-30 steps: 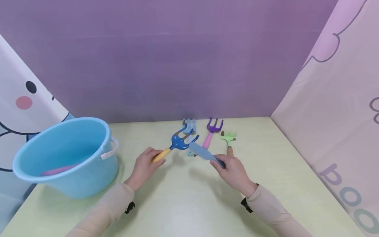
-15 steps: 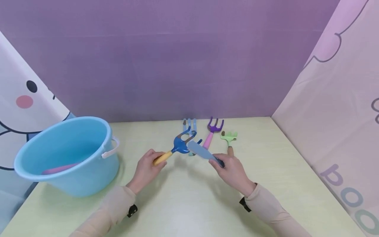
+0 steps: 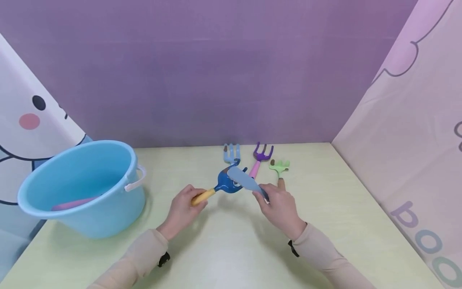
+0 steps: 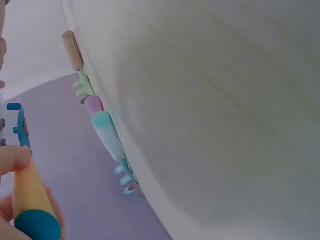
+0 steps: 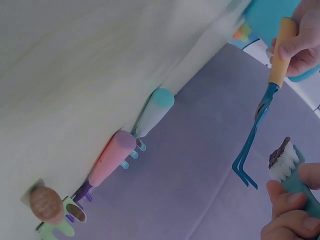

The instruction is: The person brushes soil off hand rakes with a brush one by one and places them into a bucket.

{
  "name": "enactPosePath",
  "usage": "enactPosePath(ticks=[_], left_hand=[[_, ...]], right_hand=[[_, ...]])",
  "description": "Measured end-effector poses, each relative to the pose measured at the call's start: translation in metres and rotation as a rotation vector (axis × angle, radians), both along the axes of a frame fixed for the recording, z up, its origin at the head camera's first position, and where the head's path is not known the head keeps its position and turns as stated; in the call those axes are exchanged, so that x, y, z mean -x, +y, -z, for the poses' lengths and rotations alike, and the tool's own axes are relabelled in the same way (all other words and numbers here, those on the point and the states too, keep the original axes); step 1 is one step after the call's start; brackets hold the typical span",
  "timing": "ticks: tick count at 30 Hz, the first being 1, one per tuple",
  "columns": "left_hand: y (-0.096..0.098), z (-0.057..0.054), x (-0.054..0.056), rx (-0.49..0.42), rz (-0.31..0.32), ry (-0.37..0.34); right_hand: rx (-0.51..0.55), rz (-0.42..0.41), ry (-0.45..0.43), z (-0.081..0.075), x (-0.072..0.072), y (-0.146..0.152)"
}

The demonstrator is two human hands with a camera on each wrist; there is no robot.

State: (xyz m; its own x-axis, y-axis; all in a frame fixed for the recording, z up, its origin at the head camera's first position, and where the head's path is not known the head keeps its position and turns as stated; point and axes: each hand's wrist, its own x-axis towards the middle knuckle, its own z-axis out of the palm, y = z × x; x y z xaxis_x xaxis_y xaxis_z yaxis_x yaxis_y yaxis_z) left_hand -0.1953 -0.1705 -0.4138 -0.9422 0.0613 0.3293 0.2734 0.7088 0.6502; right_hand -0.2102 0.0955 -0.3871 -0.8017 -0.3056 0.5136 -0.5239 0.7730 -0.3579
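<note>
In the head view my left hand (image 3: 183, 210) grips the yellow handle of a blue hand rake (image 3: 227, 182), tines pointing right and raised off the table. My right hand (image 3: 280, 206) holds a blue-grey brush (image 3: 242, 178), which overlaps the rake's head in this view. White bristles with a dark brown tip show on the brush (image 5: 284, 162) in the right wrist view, where a gap separates it from the rake (image 5: 252, 132). Brown marks lie on the rake's head. The left wrist view shows the rake's yellow handle (image 4: 32, 190) between fingers and thumb.
A light-blue bucket (image 3: 119, 212) stands at the left with a pink object (image 3: 73, 204) inside. Along the table's back lie a light-blue rake (image 3: 232, 152), a purple rake with pink handle (image 3: 262, 154) and a green rake (image 3: 279, 166), some brown-marked. A purple backdrop (image 3: 231, 80) rises behind.
The blue rake has shifted right and down, its head sliding further behind the brush. My right hand and the brush have moved slightly left and up. Both hands keep their hold.
</note>
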Motion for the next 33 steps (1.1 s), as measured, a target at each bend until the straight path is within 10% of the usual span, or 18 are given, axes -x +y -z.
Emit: enactPosePath(ticks=[11,33], left_hand=[[0.008,-0.005,-0.007,0.035,0.02,0.039],[0.016,-0.002,-0.011,0.146,0.032,0.348]], right_hand=[[-0.258,0.09,0.351,0.002,0.0,-0.012],[-0.368,0.128,0.388,0.002,-0.008,-0.022]])
